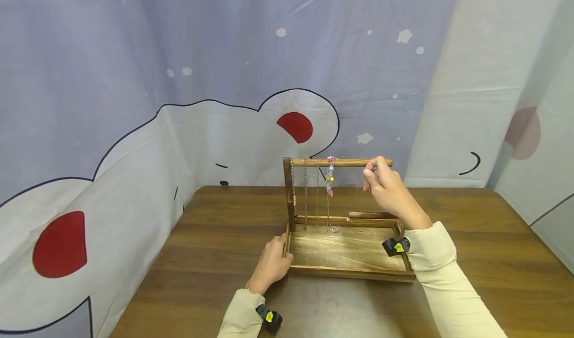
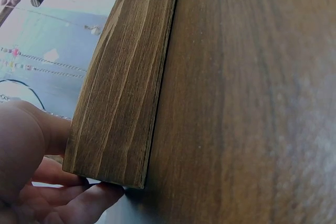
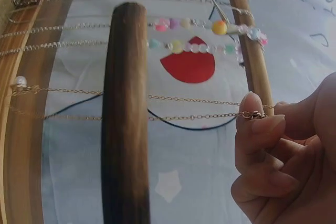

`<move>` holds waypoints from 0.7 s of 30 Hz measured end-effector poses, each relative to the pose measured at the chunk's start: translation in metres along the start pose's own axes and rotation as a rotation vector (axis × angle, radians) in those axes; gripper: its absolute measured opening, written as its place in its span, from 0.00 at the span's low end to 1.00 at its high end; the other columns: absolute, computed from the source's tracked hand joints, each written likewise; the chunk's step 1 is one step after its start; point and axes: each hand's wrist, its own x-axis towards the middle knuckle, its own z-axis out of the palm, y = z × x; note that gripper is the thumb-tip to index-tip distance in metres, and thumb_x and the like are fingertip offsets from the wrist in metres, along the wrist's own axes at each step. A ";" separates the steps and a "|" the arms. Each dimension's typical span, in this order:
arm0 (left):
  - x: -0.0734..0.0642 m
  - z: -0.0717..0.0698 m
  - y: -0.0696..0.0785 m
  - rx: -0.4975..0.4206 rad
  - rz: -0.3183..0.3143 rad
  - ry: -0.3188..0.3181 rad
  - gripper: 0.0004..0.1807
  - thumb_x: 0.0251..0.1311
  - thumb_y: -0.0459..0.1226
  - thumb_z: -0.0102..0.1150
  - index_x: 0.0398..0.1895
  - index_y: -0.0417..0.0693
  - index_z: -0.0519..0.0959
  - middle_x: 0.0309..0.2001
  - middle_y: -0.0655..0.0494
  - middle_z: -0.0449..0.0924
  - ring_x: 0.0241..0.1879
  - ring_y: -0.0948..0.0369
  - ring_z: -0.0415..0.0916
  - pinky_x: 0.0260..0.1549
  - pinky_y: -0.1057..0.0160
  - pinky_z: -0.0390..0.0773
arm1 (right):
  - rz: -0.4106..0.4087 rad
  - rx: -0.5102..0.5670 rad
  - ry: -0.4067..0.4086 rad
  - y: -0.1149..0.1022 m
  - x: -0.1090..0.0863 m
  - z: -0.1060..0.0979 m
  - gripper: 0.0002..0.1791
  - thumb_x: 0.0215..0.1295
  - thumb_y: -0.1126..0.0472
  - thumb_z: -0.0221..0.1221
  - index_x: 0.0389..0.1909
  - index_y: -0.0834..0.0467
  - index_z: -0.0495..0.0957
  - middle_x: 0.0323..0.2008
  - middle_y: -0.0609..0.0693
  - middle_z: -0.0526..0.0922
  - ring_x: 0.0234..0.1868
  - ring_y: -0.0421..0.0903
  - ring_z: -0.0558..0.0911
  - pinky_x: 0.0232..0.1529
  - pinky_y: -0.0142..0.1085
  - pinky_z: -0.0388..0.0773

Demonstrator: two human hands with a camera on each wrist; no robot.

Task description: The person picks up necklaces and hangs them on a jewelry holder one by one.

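Observation:
A wooden jewelry stand (image 1: 350,251) with a tray base stands on the table. Its left end is gripped by my left hand (image 1: 271,258); in the left wrist view, the thumb and fingers wrap the corner of the tray wall (image 2: 118,93). At the right part of the top bar (image 1: 354,163), my right hand (image 1: 390,191) pinches a thin gold necklace (image 3: 205,116) near its clasp. The chain hangs down to a small pearl pendant (image 3: 20,81). Left of it on the bar hang a pastel beaded necklace (image 1: 331,178) and several silver chains (image 1: 306,193).
A shorter, lower dark rod (image 3: 125,124) juts out behind the tray. The brown wooden table (image 1: 215,228) extends around the stand. A printed curtain (image 1: 215,54) hangs behind it. Each wrist wears a black strap.

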 end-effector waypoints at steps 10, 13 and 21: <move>-0.001 0.000 0.000 0.001 0.006 0.005 0.31 0.51 0.31 0.53 0.61 0.29 0.63 0.52 0.36 0.71 0.49 0.46 0.72 0.45 0.48 0.73 | 0.055 -0.008 0.053 0.004 -0.004 -0.019 0.12 0.72 0.56 0.40 0.40 0.61 0.63 0.21 0.51 0.75 0.22 0.46 0.71 0.26 0.36 0.66; -0.001 0.000 0.000 -0.001 0.004 0.001 0.31 0.51 0.31 0.53 0.61 0.29 0.63 0.52 0.35 0.71 0.50 0.46 0.72 0.45 0.48 0.73 | 0.081 0.007 0.097 0.004 -0.005 -0.024 0.12 0.71 0.57 0.41 0.40 0.63 0.64 0.21 0.53 0.76 0.20 0.45 0.70 0.24 0.35 0.66; 0.000 0.000 -0.001 -0.008 0.016 0.001 0.31 0.52 0.30 0.53 0.61 0.28 0.63 0.54 0.33 0.69 0.54 0.43 0.69 0.47 0.47 0.71 | 0.209 0.029 0.209 0.005 -0.003 -0.036 0.13 0.70 0.55 0.41 0.41 0.62 0.65 0.22 0.54 0.76 0.19 0.43 0.69 0.21 0.34 0.65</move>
